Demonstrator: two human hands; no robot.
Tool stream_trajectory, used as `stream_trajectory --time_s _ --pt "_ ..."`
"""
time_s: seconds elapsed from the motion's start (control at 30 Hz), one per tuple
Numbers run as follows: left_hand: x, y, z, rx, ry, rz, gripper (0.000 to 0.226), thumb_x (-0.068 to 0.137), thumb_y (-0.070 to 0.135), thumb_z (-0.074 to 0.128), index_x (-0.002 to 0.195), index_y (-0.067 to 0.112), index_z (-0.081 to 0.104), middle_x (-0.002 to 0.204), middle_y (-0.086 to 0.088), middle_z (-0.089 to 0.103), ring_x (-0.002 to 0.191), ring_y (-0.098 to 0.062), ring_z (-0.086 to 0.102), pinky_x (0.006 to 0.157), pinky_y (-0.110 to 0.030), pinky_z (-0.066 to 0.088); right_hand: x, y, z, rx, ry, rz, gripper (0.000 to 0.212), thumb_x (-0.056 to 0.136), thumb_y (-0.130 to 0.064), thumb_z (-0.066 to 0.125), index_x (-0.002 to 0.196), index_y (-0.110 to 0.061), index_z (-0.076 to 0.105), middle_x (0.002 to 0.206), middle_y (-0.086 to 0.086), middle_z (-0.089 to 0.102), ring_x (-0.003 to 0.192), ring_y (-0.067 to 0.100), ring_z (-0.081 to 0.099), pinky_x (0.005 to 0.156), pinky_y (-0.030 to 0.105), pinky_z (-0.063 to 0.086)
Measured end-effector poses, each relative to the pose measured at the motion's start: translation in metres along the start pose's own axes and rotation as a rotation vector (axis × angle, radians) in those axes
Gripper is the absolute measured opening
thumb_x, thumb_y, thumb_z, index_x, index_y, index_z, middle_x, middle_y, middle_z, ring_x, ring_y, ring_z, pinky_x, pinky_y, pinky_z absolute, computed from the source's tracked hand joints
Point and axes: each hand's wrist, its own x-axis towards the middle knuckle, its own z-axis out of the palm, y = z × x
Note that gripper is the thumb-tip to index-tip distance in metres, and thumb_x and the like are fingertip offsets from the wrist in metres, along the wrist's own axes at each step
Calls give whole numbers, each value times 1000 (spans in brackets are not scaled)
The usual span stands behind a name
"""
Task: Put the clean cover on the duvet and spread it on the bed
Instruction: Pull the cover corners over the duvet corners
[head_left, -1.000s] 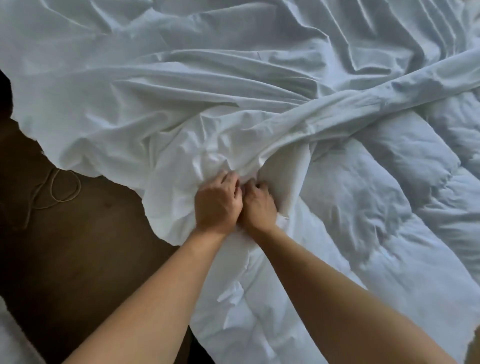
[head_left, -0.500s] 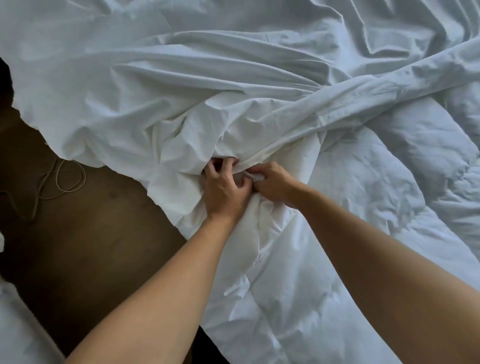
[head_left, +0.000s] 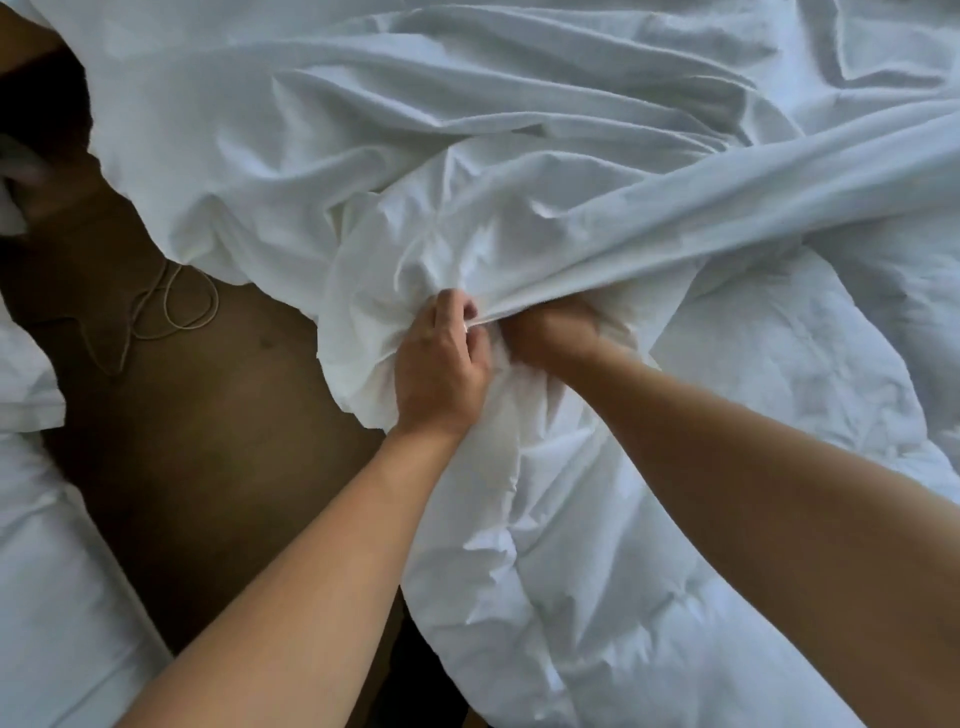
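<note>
Step, est.: fitting cover corner. Thin white crumpled duvet cover (head_left: 467, 156) lies over puffy white quilted duvet (head_left: 727, 467), overhanging brown floor (head_left: 208, 467). L hand (head_left: 441, 364) pinches its hem; R hand (head_left: 550, 332) under fabric, fingers hidden. Next, prob.: draw hem down over duvet.

Soft, cool daylight from a source out of view gives the white crumpled cotton duvet cover (head_left: 519, 130) a bluish cast, with gentle grey shadows in its folds and no hard glare. The fabric is brightest around the left hand (head_left: 441, 369). The right hand (head_left: 550, 332) sits half in shade under a fold. The dark brown wooden floor (head_left: 208, 441) is dim, going nearly black at the upper left corner and the bottom edge. The wide lens swells both forearms (head_left: 291, 597) toward the lower edge. Detail is slightly soft throughout, most smeared at the left margin.
</note>
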Motion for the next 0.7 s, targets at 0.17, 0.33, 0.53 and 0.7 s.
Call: stream_trajectory --time_s 0.17,0.33,0.53,0.7 --pt "-30 -10 10 88 -124 -433 19 89 23 65 99 9 56 87 -10 65 82 -35 63 62 -36 37 -20 7 6 -379 77 -164 74 88 -69 30 149 -29 41 153 5 45 141 31 40 114 49 34" --pt "-10 1 31 109 -52 -767 25 89 27 59 104 9 63 109 -14 69 106 -38 63 89 -46 49 -32 11 30 -98 28 43 51 95 -61 47 128 -26 63 129 5 65 120 32 57 89 38 45" --pt "-24 2 15 191 -66 -409 26 93 29 54 101 4 57 92 -16 68 87 -40 64 78 -47 49 -13 -9 16 122 172 55 31 98 -28 52 125 -19 64 126 8 65 119 29 55 87 30 36" --pt "-14 6 10 84 78 -359 12 86 26 46 84 15 45 75 0 51 64 -28 49 60 -36 37 20 -25 -6 188 397 41 46 95 -37 56 137 -19 52 140 12 52 133 29 44 109 36 28"
